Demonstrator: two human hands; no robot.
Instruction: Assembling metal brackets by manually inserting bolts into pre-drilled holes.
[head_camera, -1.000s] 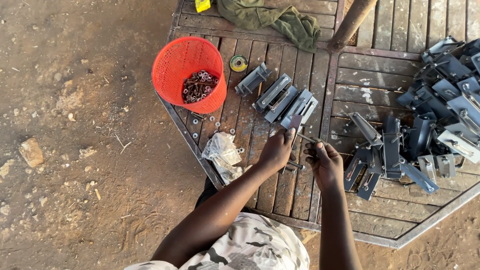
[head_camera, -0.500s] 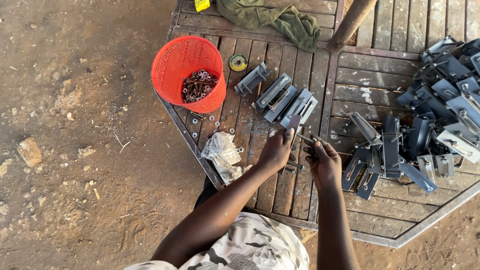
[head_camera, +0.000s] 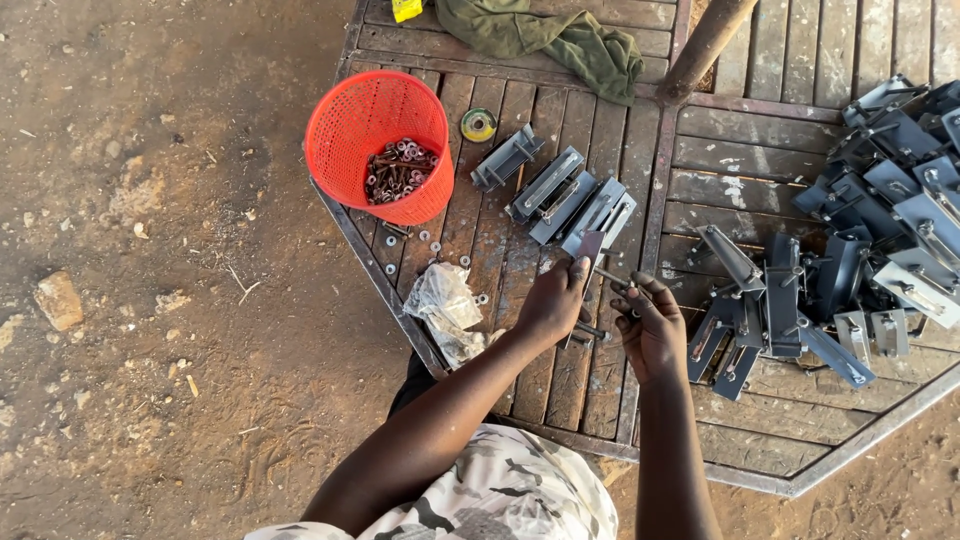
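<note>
My left hand (head_camera: 553, 298) holds a small grey metal bracket (head_camera: 588, 245) upright above the wooden slat table (head_camera: 610, 160). My right hand (head_camera: 648, 322) sits close beside it, pinching a thin bolt (head_camera: 611, 277) whose tip points toward the bracket. Just beyond my hands lie three grey brackets (head_camera: 560, 190) side by side on the slats. A red mesh basket (head_camera: 381, 143) holding several rusty washers and nuts stands at the table's left corner.
A large heap of grey metal brackets (head_camera: 860, 230) fills the right of the table. A crumpled clear plastic bag (head_camera: 446, 307) lies by the left edge, with loose washers nearby. A green cloth (head_camera: 545, 30), a tape roll (head_camera: 478, 124) and a post (head_camera: 705, 45) sit further back. Bare dirt lies left.
Both hands stay in nearly the same place; the bracket and the bolt have shifted only slightly between my fingers.
</note>
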